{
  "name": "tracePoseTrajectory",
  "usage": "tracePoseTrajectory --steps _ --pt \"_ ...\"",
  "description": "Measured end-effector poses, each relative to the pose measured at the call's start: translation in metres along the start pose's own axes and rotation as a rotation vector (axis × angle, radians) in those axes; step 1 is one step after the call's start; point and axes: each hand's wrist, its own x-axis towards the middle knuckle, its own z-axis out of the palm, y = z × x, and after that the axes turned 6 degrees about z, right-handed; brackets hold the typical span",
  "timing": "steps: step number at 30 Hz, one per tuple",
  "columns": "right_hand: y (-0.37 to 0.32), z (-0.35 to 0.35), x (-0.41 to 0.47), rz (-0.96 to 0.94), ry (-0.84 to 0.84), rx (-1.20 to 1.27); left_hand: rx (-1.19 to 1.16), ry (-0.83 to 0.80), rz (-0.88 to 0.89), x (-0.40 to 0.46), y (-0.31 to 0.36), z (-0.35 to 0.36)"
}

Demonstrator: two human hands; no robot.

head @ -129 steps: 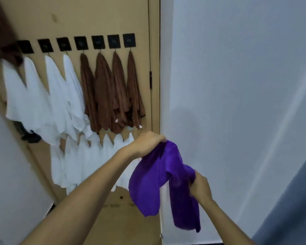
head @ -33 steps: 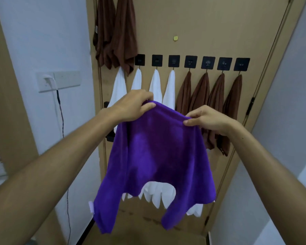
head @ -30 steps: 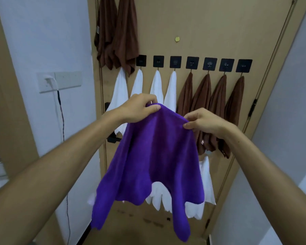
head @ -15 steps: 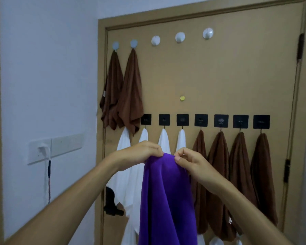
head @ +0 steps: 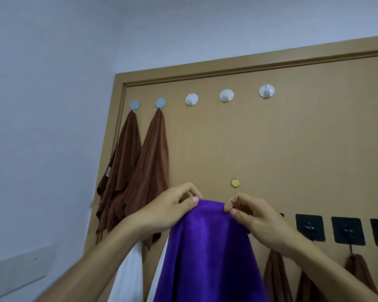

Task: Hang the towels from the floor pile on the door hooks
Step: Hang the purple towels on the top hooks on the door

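Holding the purple towel by its top edge, the left hand and the right hand each pinched the cloth, close together, in front of the door. Three white round hooks near the door's top edge were free, well above the hands. The risk, in my judgement, was that only a thin fold would catch on such a smooth round hook, so the towel could slip off when released.

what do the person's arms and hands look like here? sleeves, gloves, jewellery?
Both forearms are bare up to the frame edge, no sleeves in view. Left hand and right hand: no gloves, rings, watch or bands visible. Fingernails are short and unpainted.
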Motion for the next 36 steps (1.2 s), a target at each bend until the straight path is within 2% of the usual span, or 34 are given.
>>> tracePoseTrajectory --steps 2,5,12,17,22,29,33,36 --pt "0.003 -0.002 0.037 -0.043 0.083 -0.074 -0.003 0.089 0.047 0.025 -0.014 -0.010" --pt "0.002 -0.006 0.094 -0.142 0.232 -0.212 -0.010 0.142 0.102 0.065 -0.032 -0.033" --pt "-0.010 -0.016 0.233 -0.293 0.505 -0.528 0.461 0.357 0.207 0.178 -0.085 -0.091" --pt "-0.033 -0.030 0.322 -0.337 0.638 -0.715 0.593 0.596 0.395 0.264 -0.112 -0.131" --pt "-0.058 -0.042 0.381 -0.280 0.713 -0.900 0.657 0.666 0.485 0.334 -0.125 -0.165" --pt "-0.066 -0.051 0.425 -0.207 0.758 -1.073 0.634 0.704 0.452 0.386 -0.134 -0.183" --pt "-0.054 -0.046 0.421 -0.335 0.845 -0.969 0.516 0.707 0.431 0.381 -0.137 -0.175" --pt "-0.051 -0.039 0.415 -0.361 0.871 -0.894 0.468 0.626 0.404 0.372 -0.135 -0.171"
